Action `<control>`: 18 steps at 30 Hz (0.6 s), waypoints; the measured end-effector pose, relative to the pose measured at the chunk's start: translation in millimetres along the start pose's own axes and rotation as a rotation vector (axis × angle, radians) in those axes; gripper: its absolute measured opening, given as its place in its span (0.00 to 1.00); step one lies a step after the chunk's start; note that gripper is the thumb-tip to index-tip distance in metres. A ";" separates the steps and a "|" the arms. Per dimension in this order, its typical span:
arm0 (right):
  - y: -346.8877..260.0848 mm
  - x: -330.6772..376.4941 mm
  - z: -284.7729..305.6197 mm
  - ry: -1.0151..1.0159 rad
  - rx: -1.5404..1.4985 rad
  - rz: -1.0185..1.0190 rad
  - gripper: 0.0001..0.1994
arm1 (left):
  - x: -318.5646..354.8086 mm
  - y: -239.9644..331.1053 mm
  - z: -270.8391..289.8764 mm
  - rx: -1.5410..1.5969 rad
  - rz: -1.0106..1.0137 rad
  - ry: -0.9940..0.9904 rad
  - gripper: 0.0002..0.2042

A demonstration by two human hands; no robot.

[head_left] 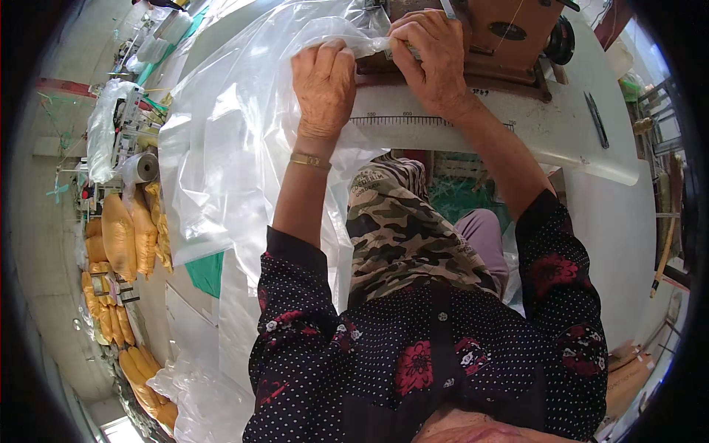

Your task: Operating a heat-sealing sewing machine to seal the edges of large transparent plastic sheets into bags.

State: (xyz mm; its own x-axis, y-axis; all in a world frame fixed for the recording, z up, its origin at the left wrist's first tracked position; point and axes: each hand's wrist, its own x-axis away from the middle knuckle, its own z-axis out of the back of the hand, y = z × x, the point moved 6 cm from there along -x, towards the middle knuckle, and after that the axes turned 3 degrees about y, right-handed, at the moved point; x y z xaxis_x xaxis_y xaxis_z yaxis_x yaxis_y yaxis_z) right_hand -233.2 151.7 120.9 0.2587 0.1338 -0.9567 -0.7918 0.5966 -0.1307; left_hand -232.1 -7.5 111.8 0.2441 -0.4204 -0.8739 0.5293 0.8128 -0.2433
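We judge this step is gathering: left hand and right hand pinch the clear plastic sheet (beside the brown machine); next move needs even tension.

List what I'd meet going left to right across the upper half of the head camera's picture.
Pale roll → left hand → right hand → black wheel → slim dark tool. Both hands grip clear plastic, too spread out to place.
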 end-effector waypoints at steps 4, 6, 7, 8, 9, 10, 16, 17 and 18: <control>4.3 5.0 -1.6 0.028 0.072 0.002 0.03 | -0.6 -4.0 -2.5 0.208 -0.055 -0.042 0.09; 3.7 5.2 -5.2 0.021 0.082 0.003 0.03 | 1.5 -8.5 -3.1 0.238 -0.059 -0.032 0.10; 3.6 4.8 -6.5 0.019 0.094 0.000 0.03 | 2.4 -9.6 -3.2 0.270 -0.067 -0.024 0.11; 3.3 4.5 -6.4 0.014 0.098 0.003 0.03 | 0.5 -8.7 -3.7 0.273 -0.064 -0.019 0.11; 2.5 3.8 -5.4 0.012 0.114 -0.006 0.03 | -1.6 -5.5 -4.1 0.248 -0.097 -0.013 0.14; 2.8 3.3 -4.4 0.011 0.131 -0.015 0.03 | -3.6 -1.9 -4.7 0.223 -0.131 -0.007 0.17; -1.1 2.6 -7.8 0.007 0.151 -0.015 0.03 | -1.2 -5.2 -10.0 0.246 -0.085 0.012 0.23; -0.6 2.6 -8.1 0.004 0.150 -0.013 0.03 | -1.6 -4.6 -10.4 0.246 -0.081 0.014 0.23; 0.7 2.9 -7.7 0.004 0.149 -0.015 0.04 | -1.8 -3.8 -10.7 0.261 -0.069 0.027 0.22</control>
State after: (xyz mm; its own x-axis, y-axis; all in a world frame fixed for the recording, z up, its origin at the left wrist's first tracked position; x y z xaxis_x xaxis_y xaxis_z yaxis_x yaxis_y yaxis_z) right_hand -237.2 146.4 116.0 0.2675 0.1204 -0.9560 -0.6966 0.7096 -0.1055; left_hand -243.3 -5.5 109.7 0.1806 -0.4574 -0.8707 0.7364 0.6497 -0.1886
